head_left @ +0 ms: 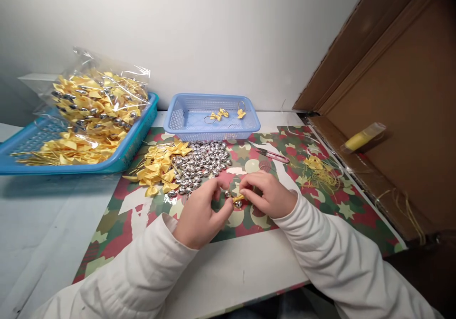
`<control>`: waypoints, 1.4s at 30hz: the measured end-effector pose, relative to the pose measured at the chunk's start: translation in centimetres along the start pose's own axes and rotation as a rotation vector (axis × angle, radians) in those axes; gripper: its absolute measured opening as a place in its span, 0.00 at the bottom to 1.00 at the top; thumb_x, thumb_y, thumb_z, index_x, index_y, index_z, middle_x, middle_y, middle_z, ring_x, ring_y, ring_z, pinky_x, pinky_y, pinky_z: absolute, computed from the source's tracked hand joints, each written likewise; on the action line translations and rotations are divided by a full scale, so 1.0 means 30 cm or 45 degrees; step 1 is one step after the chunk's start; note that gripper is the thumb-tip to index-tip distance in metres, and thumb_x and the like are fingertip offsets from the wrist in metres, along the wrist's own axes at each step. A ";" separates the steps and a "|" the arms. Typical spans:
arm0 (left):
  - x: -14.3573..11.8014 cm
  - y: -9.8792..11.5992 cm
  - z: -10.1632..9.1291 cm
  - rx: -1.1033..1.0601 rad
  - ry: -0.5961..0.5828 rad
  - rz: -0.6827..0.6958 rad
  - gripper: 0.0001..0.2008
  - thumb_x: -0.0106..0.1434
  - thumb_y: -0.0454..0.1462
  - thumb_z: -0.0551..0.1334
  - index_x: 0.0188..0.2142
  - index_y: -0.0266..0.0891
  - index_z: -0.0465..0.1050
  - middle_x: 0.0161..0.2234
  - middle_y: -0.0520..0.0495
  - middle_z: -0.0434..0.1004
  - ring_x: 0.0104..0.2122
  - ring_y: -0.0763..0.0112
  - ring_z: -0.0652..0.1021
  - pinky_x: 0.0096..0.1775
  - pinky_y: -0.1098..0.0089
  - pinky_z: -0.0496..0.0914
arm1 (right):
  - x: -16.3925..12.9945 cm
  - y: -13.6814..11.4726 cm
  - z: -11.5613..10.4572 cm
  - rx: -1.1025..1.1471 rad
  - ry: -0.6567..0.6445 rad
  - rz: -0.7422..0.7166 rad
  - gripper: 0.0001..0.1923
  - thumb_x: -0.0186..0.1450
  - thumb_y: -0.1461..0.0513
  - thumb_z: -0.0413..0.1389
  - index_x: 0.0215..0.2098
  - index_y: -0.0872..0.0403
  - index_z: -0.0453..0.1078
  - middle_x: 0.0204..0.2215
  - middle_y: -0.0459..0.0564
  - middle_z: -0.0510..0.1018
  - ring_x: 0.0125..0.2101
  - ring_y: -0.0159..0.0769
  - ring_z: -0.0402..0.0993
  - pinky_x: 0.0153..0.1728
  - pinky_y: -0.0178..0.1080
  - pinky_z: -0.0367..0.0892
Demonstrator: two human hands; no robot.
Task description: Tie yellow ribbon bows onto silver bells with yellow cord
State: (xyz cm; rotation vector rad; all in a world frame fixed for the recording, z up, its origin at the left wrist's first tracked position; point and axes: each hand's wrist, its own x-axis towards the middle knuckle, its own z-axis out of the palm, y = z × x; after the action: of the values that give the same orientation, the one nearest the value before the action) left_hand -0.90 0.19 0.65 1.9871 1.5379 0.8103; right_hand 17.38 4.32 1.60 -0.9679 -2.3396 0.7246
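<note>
My left hand (pixel 199 214) and my right hand (pixel 269 193) meet over a patterned mat (pixel 320 214), both pinching one small yellow ribbon bow with a silver bell (pixel 238 200) between the fingertips. Both sleeves are white. Just beyond my left hand lie a pile of loose silver bells (pixel 203 162) and a heap of yellow bows (pixel 158 164). Behind those stands a small blue basket (pixel 185 117) holding a few finished bow pieces (pixel 219 115).
A large teal tray (pixel 142 134) at the left holds a plastic bag of bow-and-bell pieces (pixel 96 98) and loose bows. Pink snips (pixel 274 156) and yellow thread scraps (pixel 318 169) lie on the mat's right. A cardboard box (pixel 402 119) with a yellow tube (pixel 361 137) borders the right side.
</note>
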 end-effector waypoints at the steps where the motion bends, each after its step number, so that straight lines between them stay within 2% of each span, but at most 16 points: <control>1: -0.001 -0.001 -0.003 0.023 0.009 -0.028 0.07 0.58 0.38 0.56 0.36 0.39 0.66 0.24 0.53 0.66 0.23 0.71 0.69 0.27 0.71 0.62 | -0.002 -0.004 -0.002 0.000 -0.006 0.001 0.07 0.61 0.68 0.51 0.26 0.54 0.66 0.24 0.45 0.74 0.26 0.32 0.67 0.35 0.37 0.60; 4: 0.000 -0.005 -0.003 0.104 -0.047 -0.069 0.07 0.59 0.39 0.56 0.36 0.40 0.65 0.25 0.52 0.68 0.25 0.69 0.71 0.28 0.70 0.63 | -0.006 -0.014 0.000 -0.006 0.006 0.006 0.07 0.61 0.68 0.51 0.26 0.54 0.66 0.23 0.45 0.74 0.26 0.32 0.67 0.36 0.38 0.60; 7: 0.003 -0.008 0.002 0.127 -0.096 -0.062 0.05 0.60 0.39 0.56 0.33 0.40 0.67 0.26 0.50 0.71 0.28 0.67 0.73 0.29 0.69 0.63 | -0.008 -0.017 0.007 -0.003 0.010 -0.002 0.07 0.61 0.68 0.51 0.26 0.53 0.65 0.21 0.44 0.72 0.26 0.33 0.67 0.35 0.38 0.60; 10: 0.005 -0.012 0.004 0.103 -0.127 -0.029 0.06 0.60 0.38 0.56 0.29 0.40 0.68 0.26 0.49 0.72 0.27 0.67 0.73 0.28 0.70 0.62 | -0.008 -0.015 0.009 -0.004 -0.005 -0.006 0.07 0.60 0.68 0.51 0.25 0.53 0.65 0.21 0.44 0.72 0.26 0.33 0.67 0.35 0.38 0.60; 14: 0.003 -0.015 0.006 0.075 -0.124 -0.009 0.05 0.59 0.38 0.57 0.29 0.41 0.69 0.24 0.51 0.73 0.26 0.69 0.72 0.28 0.71 0.62 | -0.009 -0.017 0.004 -0.058 0.004 0.030 0.05 0.56 0.67 0.53 0.23 0.53 0.64 0.21 0.43 0.72 0.26 0.32 0.67 0.37 0.39 0.57; 17: -0.001 -0.016 0.012 0.049 -0.061 0.016 0.04 0.59 0.38 0.58 0.29 0.41 0.68 0.24 0.52 0.74 0.25 0.70 0.72 0.27 0.71 0.62 | -0.010 -0.031 0.006 -0.138 0.110 0.066 0.04 0.54 0.64 0.54 0.23 0.53 0.62 0.21 0.43 0.71 0.27 0.33 0.66 0.36 0.39 0.55; 19: -0.005 -0.019 0.016 0.072 0.012 0.079 0.03 0.59 0.37 0.58 0.29 0.41 0.67 0.25 0.52 0.74 0.25 0.70 0.73 0.28 0.71 0.63 | -0.012 -0.042 0.012 -0.206 0.171 0.073 0.07 0.53 0.62 0.56 0.23 0.53 0.60 0.21 0.43 0.69 0.26 0.33 0.65 0.35 0.39 0.53; 24: -0.015 -0.026 0.022 0.219 0.184 0.311 0.04 0.61 0.36 0.57 0.30 0.41 0.66 0.25 0.51 0.74 0.26 0.69 0.73 0.30 0.70 0.64 | -0.016 -0.053 0.034 -0.351 0.129 0.025 0.10 0.54 0.60 0.56 0.22 0.54 0.59 0.18 0.42 0.68 0.23 0.31 0.61 0.33 0.39 0.49; 28: -0.023 -0.019 0.016 0.214 0.304 0.459 0.03 0.62 0.33 0.57 0.31 0.40 0.65 0.25 0.50 0.73 0.27 0.70 0.73 0.30 0.72 0.66 | -0.014 -0.051 0.042 -0.405 0.190 -0.039 0.07 0.56 0.62 0.53 0.22 0.55 0.62 0.18 0.43 0.70 0.23 0.30 0.61 0.33 0.40 0.48; 36: -0.024 -0.014 0.012 0.086 0.375 0.605 0.05 0.61 0.30 0.60 0.34 0.40 0.65 0.27 0.52 0.72 0.27 0.73 0.73 0.30 0.74 0.68 | -0.016 -0.056 0.046 -0.413 0.297 -0.046 0.07 0.58 0.61 0.51 0.26 0.56 0.68 0.18 0.44 0.70 0.22 0.30 0.61 0.33 0.40 0.48; 40: -0.022 -0.013 0.009 -0.011 0.350 0.665 0.08 0.60 0.27 0.59 0.36 0.40 0.65 0.29 0.51 0.71 0.29 0.73 0.73 0.32 0.73 0.69 | -0.014 -0.055 0.045 -0.365 0.271 -0.088 0.10 0.59 0.64 0.47 0.22 0.56 0.66 0.17 0.44 0.70 0.22 0.30 0.60 0.32 0.39 0.48; 42: -0.019 -0.008 0.006 -0.061 0.382 0.632 0.09 0.59 0.26 0.59 0.37 0.39 0.65 0.30 0.50 0.71 0.32 0.72 0.73 0.34 0.72 0.69 | -0.012 -0.054 0.044 -0.312 0.272 -0.090 0.11 0.60 0.65 0.45 0.21 0.56 0.65 0.16 0.43 0.68 0.21 0.29 0.60 0.32 0.39 0.48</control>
State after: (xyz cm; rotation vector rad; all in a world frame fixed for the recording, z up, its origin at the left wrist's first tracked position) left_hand -1.04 -0.30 0.26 2.3271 1.1590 1.3805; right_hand 16.00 2.69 1.57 -1.0046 -2.2932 0.2943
